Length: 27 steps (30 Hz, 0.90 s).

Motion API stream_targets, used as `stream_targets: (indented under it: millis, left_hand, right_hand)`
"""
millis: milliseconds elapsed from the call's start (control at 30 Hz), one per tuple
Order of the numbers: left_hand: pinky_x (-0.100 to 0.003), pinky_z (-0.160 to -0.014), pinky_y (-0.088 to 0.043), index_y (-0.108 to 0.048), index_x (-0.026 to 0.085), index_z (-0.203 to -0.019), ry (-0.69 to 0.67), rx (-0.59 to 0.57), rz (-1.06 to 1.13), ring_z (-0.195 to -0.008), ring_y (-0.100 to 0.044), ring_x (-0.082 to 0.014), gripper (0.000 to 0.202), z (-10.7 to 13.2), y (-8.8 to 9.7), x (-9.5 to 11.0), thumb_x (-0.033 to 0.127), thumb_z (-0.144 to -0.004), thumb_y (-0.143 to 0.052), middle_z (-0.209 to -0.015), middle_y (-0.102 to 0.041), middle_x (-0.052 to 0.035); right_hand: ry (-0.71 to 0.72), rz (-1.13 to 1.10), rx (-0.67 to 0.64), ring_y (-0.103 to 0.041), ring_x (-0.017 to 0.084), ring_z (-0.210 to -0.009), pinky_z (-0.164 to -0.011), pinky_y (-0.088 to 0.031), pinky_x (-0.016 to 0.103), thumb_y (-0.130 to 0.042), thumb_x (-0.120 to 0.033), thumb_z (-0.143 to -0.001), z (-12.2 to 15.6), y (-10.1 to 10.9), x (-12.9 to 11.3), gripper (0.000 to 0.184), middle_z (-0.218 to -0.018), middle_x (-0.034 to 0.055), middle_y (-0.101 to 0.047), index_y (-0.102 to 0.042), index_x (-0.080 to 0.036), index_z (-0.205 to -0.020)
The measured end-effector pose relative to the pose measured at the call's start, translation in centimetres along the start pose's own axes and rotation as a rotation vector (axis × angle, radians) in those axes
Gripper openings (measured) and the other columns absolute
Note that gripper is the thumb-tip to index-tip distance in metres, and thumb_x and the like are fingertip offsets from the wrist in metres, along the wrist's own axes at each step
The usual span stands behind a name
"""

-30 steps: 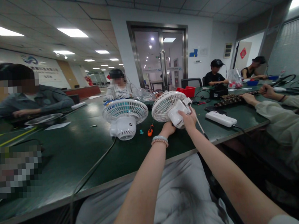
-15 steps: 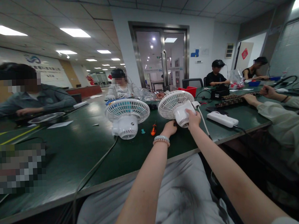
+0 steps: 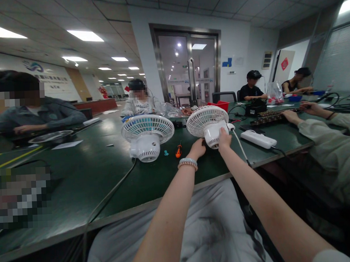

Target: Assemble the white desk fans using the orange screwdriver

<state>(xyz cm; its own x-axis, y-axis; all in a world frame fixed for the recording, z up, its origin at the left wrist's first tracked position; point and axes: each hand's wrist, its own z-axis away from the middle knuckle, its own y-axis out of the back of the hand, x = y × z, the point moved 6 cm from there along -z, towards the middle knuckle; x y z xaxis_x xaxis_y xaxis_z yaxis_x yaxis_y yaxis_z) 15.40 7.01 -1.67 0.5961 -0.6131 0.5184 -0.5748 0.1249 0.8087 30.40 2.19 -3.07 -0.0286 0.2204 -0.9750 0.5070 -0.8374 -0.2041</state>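
Observation:
Both my arms reach out over the dark green table [image 3: 79,189]. My right hand [image 3: 224,139] is closed on the white motor housing of a small white fan [image 3: 207,121] that stands with its grille facing up and away. My left hand [image 3: 197,149], with a bead bracelet at the wrist, grips under the same fan's base; its fingers are mostly hidden. The fan's white cord [image 3: 240,149] runs down past my right wrist. A second white fan [image 3: 147,136] stands to the left, untouched. An orange screwdriver [image 3: 178,150] lies between the two fans.
A white power strip [image 3: 258,139] lies right of the held fan. A grey cable [image 3: 113,189] trails from the second fan to the table's near edge. Several people sit around the table; one person's sleeve and hand [image 3: 313,119] lie at right. A red bin [image 3: 220,105] stands farther back.
The held fan has been tilted from leaning left to nearly level and set lower toward the table. My right hand slid from its side onto the rear housing.

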Motion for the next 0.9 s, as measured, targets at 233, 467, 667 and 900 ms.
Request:
stream_targets:
  millis: [233,467,667,900]
  left_hand:
    - [-0.029,-0.1,-0.035,-0.051,0.009,-0.119,-0.018,0.007,0.028,-0.115,-0.048,-0.0206,0.051,0.5,0.3,0.8,0.004,-0.068,-0.045,-0.124,-0.053,-0.0128]
    - [-0.029,-0.097,-0.037,-0.059,0.009,-0.108,-0.096,0.102,-0.009,-0.108,-0.053,-0.0199,0.042,0.8,0.8,1.4,0.005,-0.069,-0.044,-0.115,-0.059,-0.0127]
    - [-0.029,-0.097,-0.037,-0.058,0.005,-0.107,-0.034,0.203,-0.056,-0.106,-0.053,-0.0206,0.041,0.9,1.5,1.0,0.007,-0.067,-0.045,-0.113,-0.058,-0.0157]
    - [-0.033,-0.094,-0.038,-0.058,0.007,-0.102,-0.015,0.234,-0.085,-0.103,-0.052,-0.021,0.037,1.3,1.8,1.3,0.007,-0.067,-0.044,-0.107,-0.06,-0.015]
  right_hand:
    - [-0.106,0.233,0.152,-0.047,0.032,-0.114,-0.095,-0.034,0.046,-0.039,-0.054,-0.078,-0.4,0.8,0.6,0.056,-0.112,0.0252,-0.052,-0.05,-0.007,-0.107]
    - [-0.135,0.28,0.051,-0.05,0.033,-0.11,-0.093,-0.035,0.043,-0.035,-0.05,-0.082,-1.7,0.6,1.4,0.051,-0.107,0.0256,-0.056,-0.057,-0.007,-0.099]
    - [-0.034,0.421,-0.064,-0.046,0.03,-0.116,-0.099,-0.021,0.05,-0.032,-0.045,-0.085,-1.7,-0.4,1.1,0.048,-0.108,0.0231,-0.057,-0.057,-0.007,-0.102]
    - [0.109,0.73,-0.114,-0.045,0.033,-0.114,-0.097,-0.023,0.048,-0.01,-0.042,-0.089,0.7,-0.8,-0.5,0.063,-0.114,0.029,-0.051,-0.045,0.0,-0.119]
